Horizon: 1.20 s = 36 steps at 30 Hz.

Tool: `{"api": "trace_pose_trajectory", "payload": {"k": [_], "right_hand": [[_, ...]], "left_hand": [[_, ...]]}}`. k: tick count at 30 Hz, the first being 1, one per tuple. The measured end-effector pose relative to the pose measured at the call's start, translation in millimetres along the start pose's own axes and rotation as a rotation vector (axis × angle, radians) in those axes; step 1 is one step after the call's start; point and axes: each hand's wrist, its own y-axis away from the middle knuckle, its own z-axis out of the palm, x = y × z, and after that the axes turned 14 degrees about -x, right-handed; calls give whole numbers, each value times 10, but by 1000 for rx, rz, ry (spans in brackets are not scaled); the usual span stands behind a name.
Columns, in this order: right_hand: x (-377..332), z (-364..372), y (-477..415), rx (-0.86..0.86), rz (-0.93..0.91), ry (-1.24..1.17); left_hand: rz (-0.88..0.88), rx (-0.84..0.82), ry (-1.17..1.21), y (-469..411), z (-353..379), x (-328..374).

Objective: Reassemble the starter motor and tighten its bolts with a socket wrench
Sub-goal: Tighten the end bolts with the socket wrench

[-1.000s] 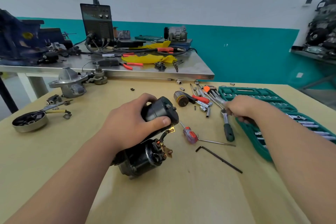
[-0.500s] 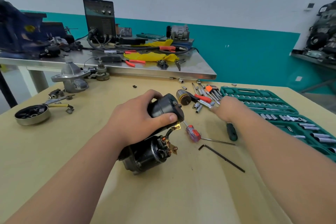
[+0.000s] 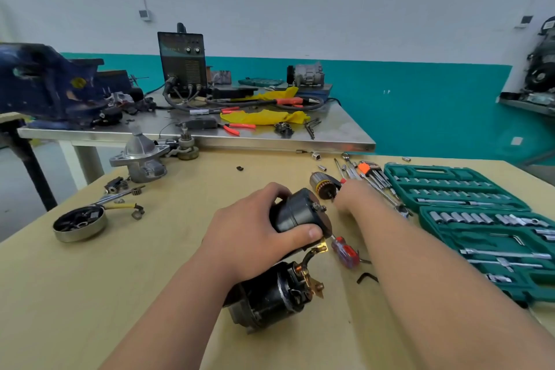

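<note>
Black metal starter motor (image 3: 270,294): lies on the desk (image 3: 150,294) beneath the curled fingers of the left hand (image 3: 252,237), which grip its upper cylinder. Right hand (image 3: 357,198): fingers hidden, hold untellable, armature (image 3: 322,189) just beside them. Advice: pin the housing firmly before seating parts.

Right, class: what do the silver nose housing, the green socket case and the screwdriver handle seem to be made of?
Nose housing: likely cast aluminium, with a dull, matt silver-grey surface.
Socket case: moulded teal plastic, with a slight sheen and shaped recesses.
Screwdriver handle: probably translucent red plastic, with glossy highlights.
</note>
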Motion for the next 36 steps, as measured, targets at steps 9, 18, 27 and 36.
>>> {"api": "trace_pose_trajectory", "payload": {"k": [9, 18, 27, 36], "right_hand": [[220, -366, 1134, 69, -848, -589], [-116, -126, 1268, -553, -1044, -1238], [-232, 24, 1259, -725, -947, -1448], [-262, -115, 1280, -436, -1000, -1060]], "left_hand": [[109, -82, 90, 42, -84, -6], [121, -51, 133, 122, -69, -15], [150, 3, 161, 104, -10, -81], [207, -28, 118, 116, -51, -63]]}}
